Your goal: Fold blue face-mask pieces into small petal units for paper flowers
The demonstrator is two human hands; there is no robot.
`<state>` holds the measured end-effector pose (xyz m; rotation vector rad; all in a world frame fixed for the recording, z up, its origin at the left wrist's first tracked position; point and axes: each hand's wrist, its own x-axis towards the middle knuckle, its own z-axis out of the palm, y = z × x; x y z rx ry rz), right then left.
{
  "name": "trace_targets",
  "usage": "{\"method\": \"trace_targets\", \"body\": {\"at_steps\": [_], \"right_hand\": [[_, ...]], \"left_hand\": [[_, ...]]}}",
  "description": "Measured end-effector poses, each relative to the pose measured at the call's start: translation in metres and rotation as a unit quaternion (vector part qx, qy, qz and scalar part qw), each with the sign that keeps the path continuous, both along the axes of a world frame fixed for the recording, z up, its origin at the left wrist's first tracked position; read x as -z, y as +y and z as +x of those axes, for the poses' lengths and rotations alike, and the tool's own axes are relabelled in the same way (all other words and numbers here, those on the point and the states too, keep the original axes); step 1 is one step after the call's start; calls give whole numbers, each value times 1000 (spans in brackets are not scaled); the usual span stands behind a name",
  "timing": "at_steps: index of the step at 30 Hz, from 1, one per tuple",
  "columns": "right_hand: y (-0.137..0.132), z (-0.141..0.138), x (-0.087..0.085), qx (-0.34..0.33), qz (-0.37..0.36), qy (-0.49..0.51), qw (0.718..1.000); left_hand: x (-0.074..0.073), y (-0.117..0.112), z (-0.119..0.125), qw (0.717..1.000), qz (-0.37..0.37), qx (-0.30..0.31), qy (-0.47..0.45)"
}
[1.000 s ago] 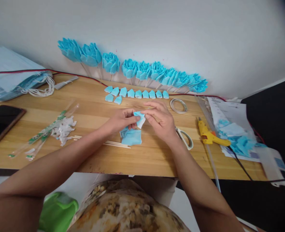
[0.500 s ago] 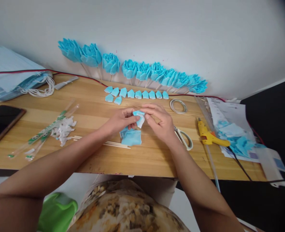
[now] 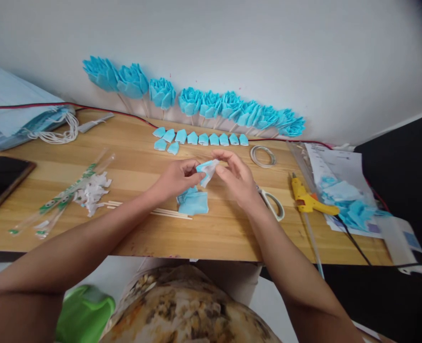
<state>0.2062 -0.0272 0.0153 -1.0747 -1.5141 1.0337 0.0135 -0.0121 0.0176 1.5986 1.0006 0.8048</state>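
Between both hands, above the middle of the table, is a small piece of blue-and-white fabric [image 3: 206, 172], its white inner side partly turned up. My left hand [image 3: 182, 178] pinches its left side between thumb and fingers. My right hand [image 3: 236, 178] has its thumb and fingertips at the white upper right corner, the other fingers curved loosely. Just below lie more blue fabric pieces [image 3: 193, 202], close to thin wooden sticks [image 3: 171, 214] that pass under my left forearm. Beyond my hands, small folded blue petals [image 3: 203, 139] lie in rows.
Blue fabric flowers [image 3: 162, 93] on sticks lean along the wall. To the right are a tape roll [image 3: 263, 156], scissors [image 3: 275, 206] and a yellow glue gun [image 3: 309, 200] with its cord. On the left lie a phone [image 3: 4, 183], plastic wrappers [image 3: 68, 193] and white scraps [image 3: 91, 193].
The fabric's white flap has been drawn up and right toward my right fingertips. My right hand has tilted a little more upright; my left keeps its pinch. The view has shifted slightly.
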Motion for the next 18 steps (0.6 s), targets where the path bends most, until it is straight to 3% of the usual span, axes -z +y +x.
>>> {"method": "trace_targets", "body": {"at_steps": [7, 12, 18], "right_hand": [[-3, 0, -6, 49, 220, -167, 960], [-1, -1, -5, 56, 286, -206, 934], [0, -1, -4, 57, 306, -213, 926]], "left_hand": [[-5, -3, 1, 999, -35, 26, -13], [-12, -3, 1, 995, -87, 17, -43], [-9, 0, 0, 993, -95, 10, -65]]}}
